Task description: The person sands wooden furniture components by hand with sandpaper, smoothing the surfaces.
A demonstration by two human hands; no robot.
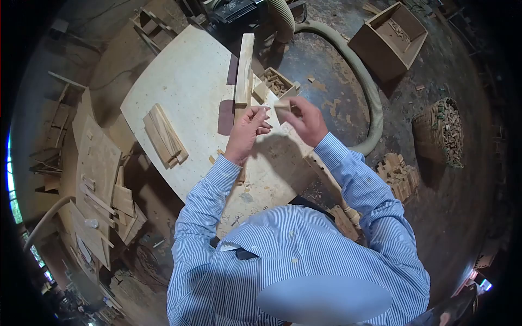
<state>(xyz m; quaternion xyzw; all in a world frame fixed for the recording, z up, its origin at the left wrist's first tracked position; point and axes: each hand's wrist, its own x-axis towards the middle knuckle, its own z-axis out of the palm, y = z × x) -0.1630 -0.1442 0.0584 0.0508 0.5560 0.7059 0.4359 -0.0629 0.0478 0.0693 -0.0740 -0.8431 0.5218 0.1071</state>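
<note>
My right hand (306,120) is closed around a small wooden block (281,105), slightly smeared by motion, above the pale workbench (185,76). To its left, my left hand (250,131) has thumb and fingers pinched together; whatever is between the fingertips is too small to name. Just beyond the left hand, a long wooden bar (244,65) lies on the bench. A brown sandpaper-like strip (225,117) is beside that bar. Past my hands, an open box (287,81) holds several small wood pieces, with a squarish wooden block (260,92) near it.
Stacked boards (163,136) lie on the bench's left. A thick grey hose (370,87) curves along the floor at right. Farther right stand a large wooden box (380,49), a woven basket (435,127) of offcuts and a pile of wood blocks (399,176).
</note>
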